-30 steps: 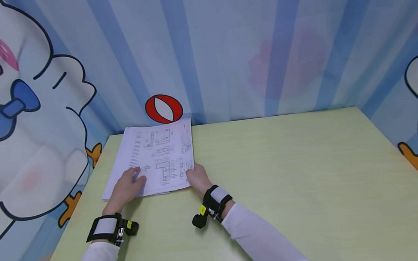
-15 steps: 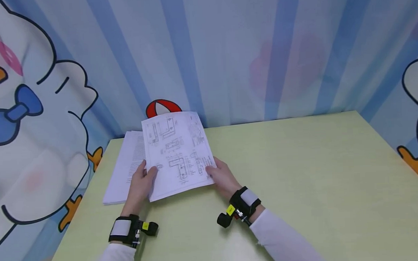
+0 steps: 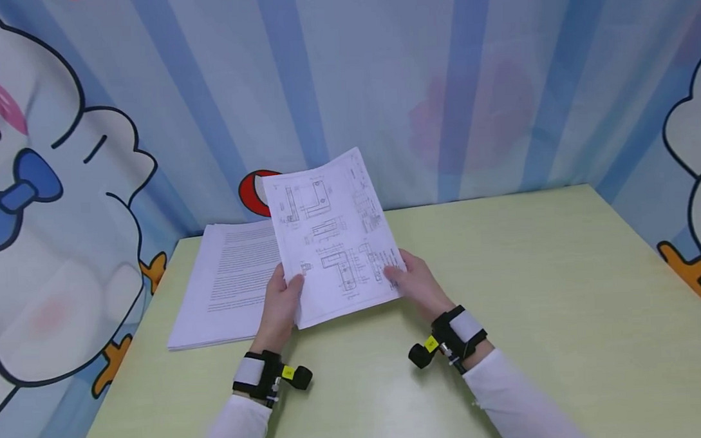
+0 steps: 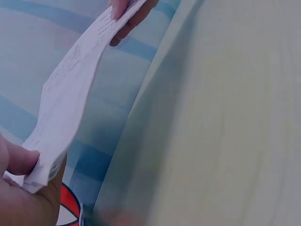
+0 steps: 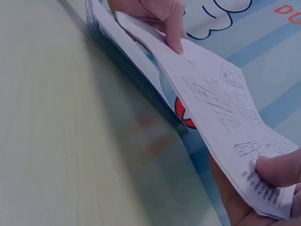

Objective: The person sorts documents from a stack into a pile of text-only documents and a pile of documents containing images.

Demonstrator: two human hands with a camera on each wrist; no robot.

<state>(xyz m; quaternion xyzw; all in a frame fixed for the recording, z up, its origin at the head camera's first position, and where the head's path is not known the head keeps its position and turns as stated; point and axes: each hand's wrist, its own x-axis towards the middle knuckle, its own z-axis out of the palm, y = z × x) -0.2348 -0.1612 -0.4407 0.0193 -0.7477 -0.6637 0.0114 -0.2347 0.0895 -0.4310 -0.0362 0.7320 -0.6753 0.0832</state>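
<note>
Above the pale table (image 3: pixel 539 302), toward its back left part and overlapping the pile (image 3: pixel 233 281) in the head view: the drawing papers (image 3: pixel 335 239), held up in both hands. Looks like a thin bundle rather than a single sheet, judging by the layered edge in the wrist views; exact count too hard to tell. At the lower left edge, the left hand (image 3: pixel 280 305), pinching with thumb on top and fingers underneath; at the lower right edge, the right hand (image 3: pixel 422 284), gripping the same way, thumb beside the small print.

Seems to be the step of holding or carrying the papers clear of the pile. Probably calls next for two light, even grips and a steady move, so as not to crease the bottom edge or let loose sheets slip apart.

Smooth white paper, oblong, springy enough to bow, printed with fine line drawings of L-shaped parts. To the left, flat on the faintly grained tabletop, the pile: square-cornered, top page full of close printed lines. Around each wrist, a black strap (image 3: pixel 270 375) with a small boxy camera (image 3: pixel 301 378). Behind, blue-striped cloth (image 3: pixel 374 70) with a printed red ball (image 3: pixel 251 193).
</note>
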